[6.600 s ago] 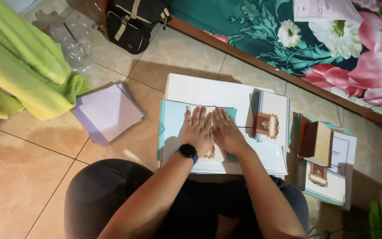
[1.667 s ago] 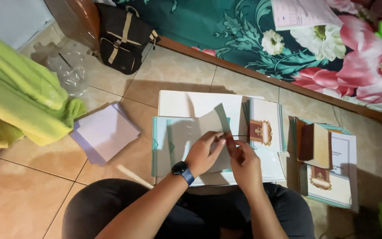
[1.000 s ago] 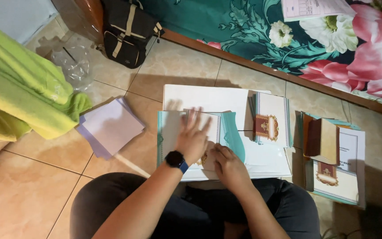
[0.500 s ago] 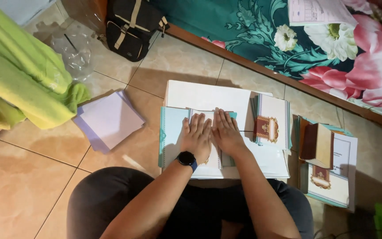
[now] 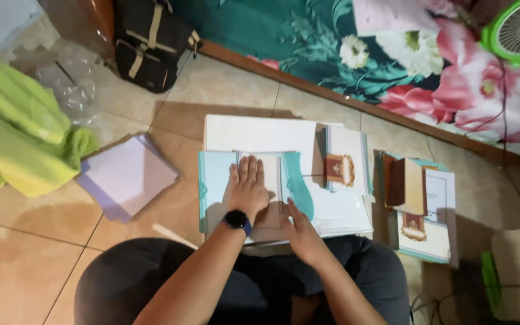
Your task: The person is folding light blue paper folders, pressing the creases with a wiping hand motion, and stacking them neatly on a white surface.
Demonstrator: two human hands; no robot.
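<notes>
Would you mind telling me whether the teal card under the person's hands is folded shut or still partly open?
Partly open. The left hand presses the teal card flat, while its right flap lies unfolded beside the right hand.

Left hand (image 5: 247, 188) flat on teal card (image 5: 254, 186), right hand (image 5: 299, 232) beside.

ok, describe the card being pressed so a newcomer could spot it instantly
Start at the big white board on the tiled floor, before the person's knees. On it lies a teal-edged folded card, the left hand flat on its middle. Unlike neighbouring cards with brown emblems, its teal flap stands open.
</notes>
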